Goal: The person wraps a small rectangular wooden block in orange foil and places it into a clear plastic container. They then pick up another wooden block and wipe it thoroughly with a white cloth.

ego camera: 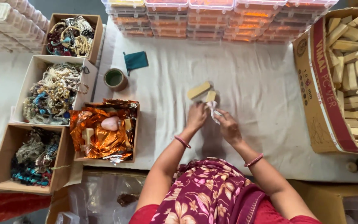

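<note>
My left hand (196,116) and my right hand (228,127) meet over the white cloth (253,83). Between them they hold a small pale wooden block (211,96) and a bit of thin white wrapping (214,112) around its lower end. A second pale wooden block (198,90) lies flat on the cloth just beyond my left hand, touching neither hand. A pink bangle sits on each wrist.
A big cardboard box (311,95) of wooden blocks stands at the right. On the left are three open boxes of beaded strings (54,93), a box lined with orange foil (104,128), a tape roll (115,79) and a teal pouch (136,60). Stacked clear plastic cases (212,18) line the far edge.
</note>
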